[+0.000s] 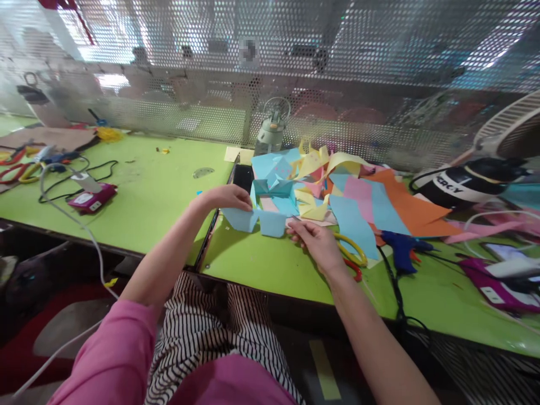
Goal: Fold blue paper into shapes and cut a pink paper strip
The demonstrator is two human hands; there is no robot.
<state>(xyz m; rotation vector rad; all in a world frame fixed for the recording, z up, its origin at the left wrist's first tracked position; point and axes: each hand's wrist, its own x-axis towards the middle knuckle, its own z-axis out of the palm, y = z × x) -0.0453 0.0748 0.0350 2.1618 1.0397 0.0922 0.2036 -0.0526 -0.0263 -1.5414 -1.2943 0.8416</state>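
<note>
Two bare hands worked at the front edge of the lime-green bench, just right of the seam. Left hand had its fingertips close together on the top of a pale-blue paper strip with two flaps; right hand was narrowed to a pinch at the strip's right end. Strip sat between them, near the front edge, probably gripped at both places to keep it stretched and steady. Just right of the right hand: one pair of yellow-and-red-handled scissors, blades not visible, likely parked within reach. Toward the bench's right end, one dark-blue plastic glue gun, then one purple power strip, perhaps near for its plug. Behind the hands, one folded turquoise paper piece, one large orange paper sheet and overlapping pastel scraps, too jumbled to count. One flat black phone lay left of the pile. Toward the back edge, two bottles: one grey-green with a loop handle, one black with a white band. One perforated metal screen stood beyond.
</note>
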